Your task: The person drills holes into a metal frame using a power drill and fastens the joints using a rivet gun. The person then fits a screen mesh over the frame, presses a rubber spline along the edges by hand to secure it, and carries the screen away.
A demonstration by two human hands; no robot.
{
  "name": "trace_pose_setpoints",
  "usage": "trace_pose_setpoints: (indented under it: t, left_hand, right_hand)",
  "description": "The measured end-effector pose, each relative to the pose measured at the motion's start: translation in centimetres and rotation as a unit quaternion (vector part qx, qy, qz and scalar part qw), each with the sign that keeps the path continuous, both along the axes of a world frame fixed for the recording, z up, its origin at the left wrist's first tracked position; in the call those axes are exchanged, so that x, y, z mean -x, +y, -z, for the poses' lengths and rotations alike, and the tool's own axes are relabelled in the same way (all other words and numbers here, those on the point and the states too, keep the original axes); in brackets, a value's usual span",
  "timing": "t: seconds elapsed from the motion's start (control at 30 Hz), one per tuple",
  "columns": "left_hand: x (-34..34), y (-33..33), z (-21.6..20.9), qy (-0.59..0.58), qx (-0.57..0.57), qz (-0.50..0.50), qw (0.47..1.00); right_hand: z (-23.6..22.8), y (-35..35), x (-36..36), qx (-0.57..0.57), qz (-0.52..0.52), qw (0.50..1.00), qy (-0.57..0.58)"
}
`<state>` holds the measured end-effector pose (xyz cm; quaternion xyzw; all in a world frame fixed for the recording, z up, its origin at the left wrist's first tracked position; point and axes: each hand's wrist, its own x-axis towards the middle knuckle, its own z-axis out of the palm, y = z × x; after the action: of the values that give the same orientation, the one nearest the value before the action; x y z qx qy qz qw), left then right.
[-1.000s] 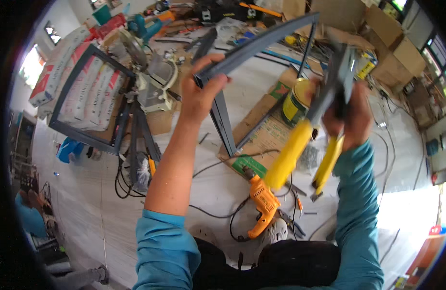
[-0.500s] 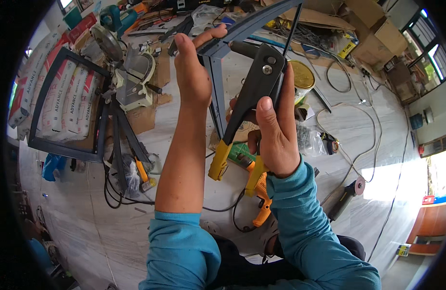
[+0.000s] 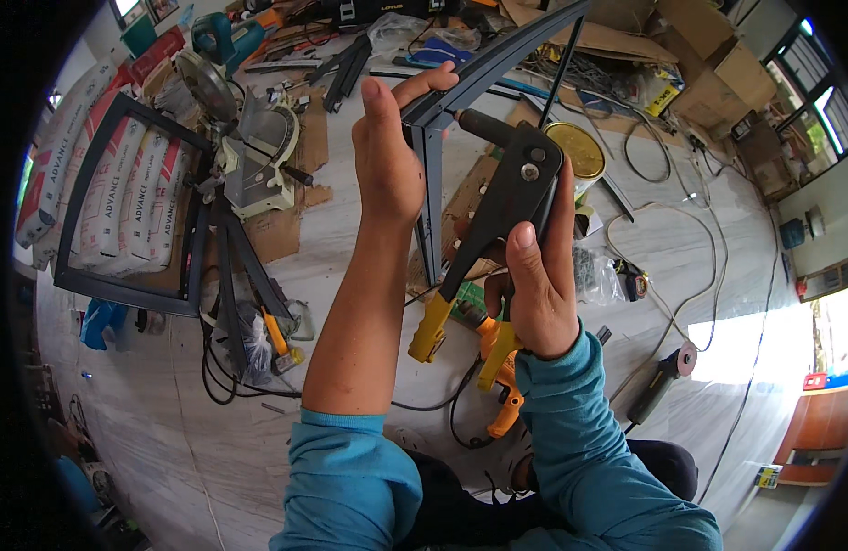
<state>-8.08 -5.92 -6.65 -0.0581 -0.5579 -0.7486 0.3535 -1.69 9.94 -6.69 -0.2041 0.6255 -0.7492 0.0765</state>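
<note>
1. L hand (image 3: 390, 174) is up at the near corner of the dark grey frame (image 3: 497, 66), which is out in front, tilted up. A finger hooks over the edge, thumb sticks up free, prob to steady that corner.
2. L grip: can't tell if it's really clamped or just propping, b/c the other fingers are mostly hidden.
3. R hand (image 3: 541, 303) has its grip wrapped round the hand riveter (image 3: 511, 197), thumb along the handle side. The tool's yellow-ended handles stand apart. Nose points at the corner, so I'd guess it's held like that to line up w/ the frame.
4. Nose touching the frame or just beside it? Can't tell tbh.
5. Frame's far top end is cut off by the pic edge; can't tell what its low end rests on near the cardboard (image 3: 460, 197).
6. Orange drill (image 3: 505, 395) is on the floor, partly covered by a riveter handle + the R sleeve (image 3: 571, 404). Paint can (image 3: 580, 151) is partly behind the riveter/R hand.
7. 2nd frame (image 3: 130, 294) leans by the stacked bags (image 3: 102, 207), prob parked out of the way.
</note>
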Motion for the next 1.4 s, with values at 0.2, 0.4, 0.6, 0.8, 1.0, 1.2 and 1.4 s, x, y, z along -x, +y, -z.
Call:
trace_pose_setpoints:
  t: [0.2,0.4,0.6,0.8,1.0,1.2,1.4]
  left_hand:
    - [0.0,0.2,-0.3,0.015,-0.011,0.002,1.0]
    - [-0.6,0.2,-0.5,-0.005,0.013,0.016,1.0]
    - [-1.4,0.8,-1.0,-0.041,0.041,0.025,0.998]
    - [-2.3,1.1,-0.8,-0.032,0.096,-0.011,0.995]
    - [-7.2,3.3,-3.6,-0.098,0.516,-0.346,0.777]
    - [-8.6,4.6,-3.9,-0.251,0.405,-0.079,0.876]
    - [-7.4,6.6,-2.6,-0.141,0.228,-0.009,0.963]
  right_hand:
    - [0.1,-0.2,0.0,0.035,0.014,0.999,0.005]
    - [-0.3,-0.2,0.1,-0.023,0.009,0.999,0.034]
    - [-0.2,0.4,0.2,-0.029,-0.008,0.999,0.011]
    - [-1.1,0.8,-0.4,0.027,-0.027,0.999,-0.031]
    - [-0.7,2.0,-0.7,0.004,0.013,1.0,-0.018]
    - [-0.5,2.5,-0.2,0.079,-0.033,0.995,-0.048]
    - [-0.6,2.5,-0.8,0.182,-0.038,0.98,-0.071]
